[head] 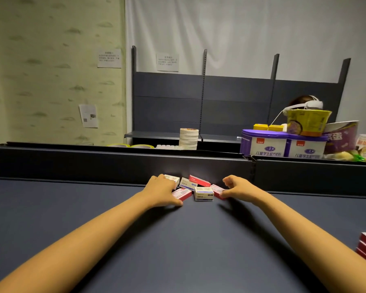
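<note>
Table (93, 208), dark blue. Boxes (203, 193), small, red and white, heaped against its back wall. My left grip (163, 191) curls round the heap's left boxes; my right grip (239, 188) pinches the rightmost red box (217, 189).

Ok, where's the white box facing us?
Head view, centre: the white box stands in front of the other boxes, between the left hand and right hand, near the shelf's back wall.

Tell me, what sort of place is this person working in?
Likely a small shop, or a mock-up of one: dark metal shelving with slotted uprights, milk powder tubs and a noodle bowl at right, and small boxes on the shelf board.
</note>
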A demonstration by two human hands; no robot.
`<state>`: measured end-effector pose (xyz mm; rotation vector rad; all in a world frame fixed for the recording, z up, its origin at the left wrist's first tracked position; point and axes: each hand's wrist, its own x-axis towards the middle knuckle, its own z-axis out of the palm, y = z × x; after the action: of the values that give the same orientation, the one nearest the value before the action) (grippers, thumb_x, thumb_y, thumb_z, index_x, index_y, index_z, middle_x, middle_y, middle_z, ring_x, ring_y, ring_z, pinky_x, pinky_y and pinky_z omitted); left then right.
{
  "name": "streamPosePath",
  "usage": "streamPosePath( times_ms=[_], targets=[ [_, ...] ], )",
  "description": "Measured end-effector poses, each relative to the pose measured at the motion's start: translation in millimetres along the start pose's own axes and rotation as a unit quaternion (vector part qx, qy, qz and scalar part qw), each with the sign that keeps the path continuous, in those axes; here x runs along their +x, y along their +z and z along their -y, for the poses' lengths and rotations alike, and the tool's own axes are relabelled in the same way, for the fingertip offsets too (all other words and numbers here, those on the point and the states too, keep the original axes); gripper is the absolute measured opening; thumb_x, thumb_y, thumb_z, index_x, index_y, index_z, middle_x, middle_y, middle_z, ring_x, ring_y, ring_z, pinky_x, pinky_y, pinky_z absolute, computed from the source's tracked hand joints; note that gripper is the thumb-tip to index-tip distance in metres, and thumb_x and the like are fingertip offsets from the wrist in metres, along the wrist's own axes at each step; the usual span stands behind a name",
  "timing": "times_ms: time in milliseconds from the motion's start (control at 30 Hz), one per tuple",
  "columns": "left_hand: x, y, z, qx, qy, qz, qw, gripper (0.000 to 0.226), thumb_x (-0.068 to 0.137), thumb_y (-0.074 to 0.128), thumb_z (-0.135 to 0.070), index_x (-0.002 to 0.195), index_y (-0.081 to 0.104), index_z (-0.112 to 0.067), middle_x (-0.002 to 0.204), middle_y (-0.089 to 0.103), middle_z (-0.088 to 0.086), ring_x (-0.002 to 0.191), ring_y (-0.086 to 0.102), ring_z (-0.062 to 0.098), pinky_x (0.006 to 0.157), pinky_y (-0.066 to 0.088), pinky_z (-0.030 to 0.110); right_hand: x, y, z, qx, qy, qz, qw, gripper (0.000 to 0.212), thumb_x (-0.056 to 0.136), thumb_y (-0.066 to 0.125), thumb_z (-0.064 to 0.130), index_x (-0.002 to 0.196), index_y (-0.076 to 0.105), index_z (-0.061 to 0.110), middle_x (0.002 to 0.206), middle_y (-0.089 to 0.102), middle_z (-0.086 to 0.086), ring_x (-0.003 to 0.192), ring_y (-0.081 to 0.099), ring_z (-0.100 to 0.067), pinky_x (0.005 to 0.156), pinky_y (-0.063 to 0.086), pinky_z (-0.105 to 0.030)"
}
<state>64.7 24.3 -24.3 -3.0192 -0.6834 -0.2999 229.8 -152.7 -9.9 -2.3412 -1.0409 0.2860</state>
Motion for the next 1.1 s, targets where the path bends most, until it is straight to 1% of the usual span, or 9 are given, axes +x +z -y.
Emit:
streamPosePath(
  times_ms=[100,200,267,400,500,567,633,733,1100],
  targets=[
    [5,8,0,0.014,-0.01,-0.005,1.0,0.054,0.079,0.054,-0.061,0.106,0.064,-0.016,0.109,0.064,0.006,0.107,0.049,0.023,0.084,0.035,0.033,7,5,-2,-0.046,0.016,-0.007,0.999,0.063,0.078,0.07,0.025,0.131,0.042,0.007,0.136,0.048,-0.012,0.116,0.05,-0.023,0.093,0.042,-0.03],
    [8,7,2,-0.003,-0.019,-0.015,1.0,0.046,0.078,0.057,-0.055,0.099,0.069,-0.017,0.102,0.068,0.004,0.103,0.051,0.021,0.081,0.034,0.032,11,13,-3,-0.077,0.02,-0.014,0.997,0.058,0.078,0.07,0.035,0.124,0.048,0.006,0.126,0.056,-0.012,0.094,0.05,-0.017,0.073,0.04,-0.024],
    [9,3,4,-0.04,-0.035,-0.018,0.998,0.039,0.075,0.059,-0.051,0.097,0.072,-0.02,0.099,0.07,0.003,0.097,0.055,0.021,0.076,0.033,0.031,14,17,-4,-0.077,0.021,-0.024,0.997,0.051,0.079,0.068,0.036,0.117,0.055,0.004,0.117,0.062,-0.011,0.087,0.051,-0.015,0.059,0.04,-0.02],
    [2,-12,8,-0.182,-0.061,-0.022,0.981,0.04,0.071,0.067,-0.044,0.102,0.072,-0.02,0.102,0.069,0.003,0.094,0.06,0.022,0.081,0.045,0.034,15,15,-7,-0.071,0.032,-0.038,0.996,0.029,0.077,0.066,0.026,0.094,0.072,0.002,0.087,0.072,-0.011,0.065,0.055,-0.012,0.048,0.036,-0.017],
    [-6,-27,13,-0.287,-0.049,-0.036,0.956,0.032,0.075,0.073,-0.029,0.105,0.071,-0.016,0.102,0.068,0.001,0.095,0.062,0.019,0.084,0.051,0.033,8,4,-11,-0.076,0.039,-0.053,0.995,0.027,0.073,0.068,0.025,0.084,0.074,0.002,0.088,0.071,-0.016,0.065,0.056,-0.016,0.051,0.038,-0.021],
    [-11,-35,15,-0.325,-0.04,-0.038,0.944,0.032,0.076,0.074,-0.024,0.106,0.07,-0.013,0.102,0.068,0.003,0.095,0.063,0.018,0.087,0.051,0.033,2,-7,-10,-0.081,0.038,-0.061,0.994,0.028,0.074,0.068,0.025,0.088,0.074,0.001,0.094,0.07,-0.018,0.071,0.055,-0.017,0.055,0.04,-0.023],
    [-15,-41,16,-0.346,-0.037,-0.044,0.936,0.034,0.076,0.074,-0.021,0.108,0.069,-0.01,0.103,0.069,0.006,0.092,0.062,0.016,0.081,0.05,0.028,-6,-22,-6,-0.081,0.031,-0.059,0.994,0.029,0.075,0.068,0.023,0.094,0.073,0.001,0.1,0.069,-0.019,0.077,0.055,-0.017,0.06,0.042,-0.023],
    [-21,-48,14,-0.349,-0.035,-0.054,0.935,0.034,0.079,0.072,-0.02,0.111,0.067,-0.009,0.1,0.067,0.005,0.087,0.06,0.013,0.07,0.046,0.019,-22,-48,3,-0.087,0.008,-0.054,0.995,0.033,0.078,0.068,0.024,0.105,0.07,0.003,0.105,0.068,-0.014,0.087,0.057,-0.017,0.062,0.044,-0.019],
    [-52,-86,-52,-0.332,-0.009,-0.071,0.941,0.039,0.081,0.07,-0.026,0.117,0.064,-0.012,0.105,0.066,0.005,0.082,0.057,0.008,0.063,0.043,0.014,-110,-134,0,-0.068,-0.1,-0.062,0.991,0.028,0.084,0.065,0.023,0.104,0.067,0.004,0.102,0.06,-0.005,0.095,0.05,-0.013,0.069,0.042,-0.018]
  ],
)
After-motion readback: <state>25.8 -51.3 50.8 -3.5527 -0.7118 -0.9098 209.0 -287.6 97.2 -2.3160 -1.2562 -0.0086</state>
